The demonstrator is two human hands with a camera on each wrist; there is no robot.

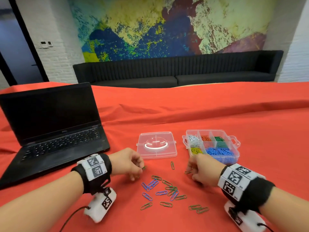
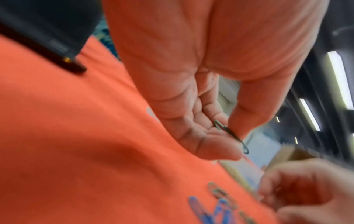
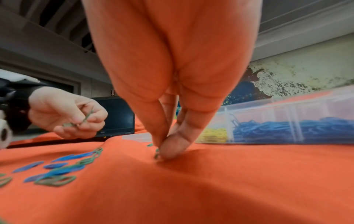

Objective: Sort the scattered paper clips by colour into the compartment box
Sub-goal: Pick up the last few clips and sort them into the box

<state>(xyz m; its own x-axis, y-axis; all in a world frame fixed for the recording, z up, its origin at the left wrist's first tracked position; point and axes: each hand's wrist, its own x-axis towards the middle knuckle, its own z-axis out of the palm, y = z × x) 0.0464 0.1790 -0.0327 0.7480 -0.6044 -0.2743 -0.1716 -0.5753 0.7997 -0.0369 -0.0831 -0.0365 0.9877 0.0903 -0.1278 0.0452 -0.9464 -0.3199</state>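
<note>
Left hand (image 1: 128,162) raised just off the red cloth (image 1: 217,114), thumb and forefinger pinched on a thin green wire paper clip (image 2: 230,136), other fingers curled. Right hand (image 1: 203,170) down at the cloth, thumb and fingertips (image 3: 168,145) pressed together on a second green clip (image 3: 157,153) lying flat, just in front of the clear plastic compartment box (image 1: 234,158). Between the wrists, a loose scatter of blue and green paper clips (image 1: 165,190), several overlapping; one lone green clip (image 1: 172,165) nearer the box's detached clear lid (image 1: 157,145). Likely trouble: the flat clip sliding under the fingertips or bunching the cloth instead of lifting; tangled clips coming up together, blue with green; a drop into the wrong cell, the green compartment (image 1: 219,142) sitting at the far side beyond the blue one. Hard to tell: whether the right hand's clip has left the cloth, and whether the left hand holds more than one. Box contents blurred in the right wrist view; black open laptop (image 1: 50,131) partly cut off at the left.
</note>
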